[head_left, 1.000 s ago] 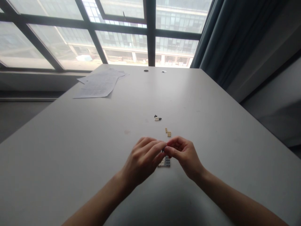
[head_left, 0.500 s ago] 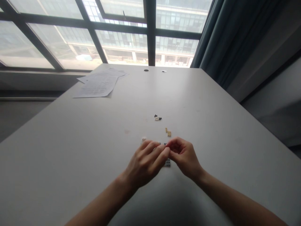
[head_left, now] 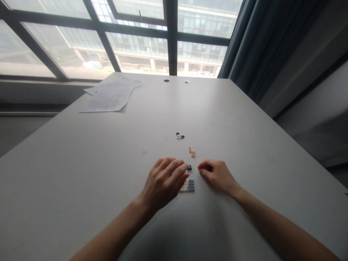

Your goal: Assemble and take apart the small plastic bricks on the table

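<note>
My left hand [head_left: 164, 181] is over the table with its fingers bent and a gap between thumb and forefinger. Its forefinger tip is right beside a small dark brick [head_left: 189, 168]; I cannot tell whether they touch. Under and next to the thumb lies a flat studded plate, white [head_left: 185, 186] on its left and grey [head_left: 191, 186] on its right, partly hidden by the hand. To the right, my right hand [head_left: 217, 176] rests low with thumb and forefinger brought together; anything between the tips is too small to make out.
Two yellow studded pieces [head_left: 193, 154] lie beyond the hands. Farther off is a small group of white and black pieces [head_left: 179, 136]. Printed papers [head_left: 106, 99] lie at the table's far left, and two round inserts [head_left: 166, 81] sit near the far edge by the window.
My hands have parted: the right one moved right, the left slightly left. The dark brick and the white and grey plate now show between them. The view has shifted slightly.
</note>
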The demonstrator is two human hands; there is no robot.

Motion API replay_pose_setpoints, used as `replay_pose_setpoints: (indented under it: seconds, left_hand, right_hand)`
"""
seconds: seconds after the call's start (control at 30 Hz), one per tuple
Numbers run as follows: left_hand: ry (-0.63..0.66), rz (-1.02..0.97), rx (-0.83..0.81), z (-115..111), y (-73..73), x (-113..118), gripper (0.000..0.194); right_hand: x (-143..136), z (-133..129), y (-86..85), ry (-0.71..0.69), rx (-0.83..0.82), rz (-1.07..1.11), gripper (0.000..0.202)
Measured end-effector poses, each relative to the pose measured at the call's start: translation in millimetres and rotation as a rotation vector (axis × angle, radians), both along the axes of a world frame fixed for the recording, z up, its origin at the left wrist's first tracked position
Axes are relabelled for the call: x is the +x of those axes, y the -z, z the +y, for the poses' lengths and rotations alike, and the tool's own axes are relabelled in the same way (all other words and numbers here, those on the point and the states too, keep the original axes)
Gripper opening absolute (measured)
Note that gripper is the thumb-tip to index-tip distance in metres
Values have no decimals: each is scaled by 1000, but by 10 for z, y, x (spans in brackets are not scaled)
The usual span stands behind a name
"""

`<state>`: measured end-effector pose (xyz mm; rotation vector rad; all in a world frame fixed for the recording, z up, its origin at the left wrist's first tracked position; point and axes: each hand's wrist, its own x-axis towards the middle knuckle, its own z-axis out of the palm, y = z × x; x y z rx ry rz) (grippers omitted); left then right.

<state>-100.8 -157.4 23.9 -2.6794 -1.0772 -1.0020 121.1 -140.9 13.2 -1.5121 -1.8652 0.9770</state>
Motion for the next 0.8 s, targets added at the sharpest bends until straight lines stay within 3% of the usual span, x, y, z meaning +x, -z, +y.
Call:
replay_pose_setpoints:
  seconds: [0.23, 0.6, 0.8]
  left_hand:
    - [82, -12, 10, -10, 20, 6, 17]
    - [133, -32, 31, -15, 50, -41, 19]
    - [139, -54, 17, -4, 55, -48, 22]
  right_hand:
    - [-42, 30, 36, -54, 135, -85, 13]
    - [-34, 54, 57, -36, 134, -158, 13]
    - [169, 103, -13, -50, 128, -239, 18]
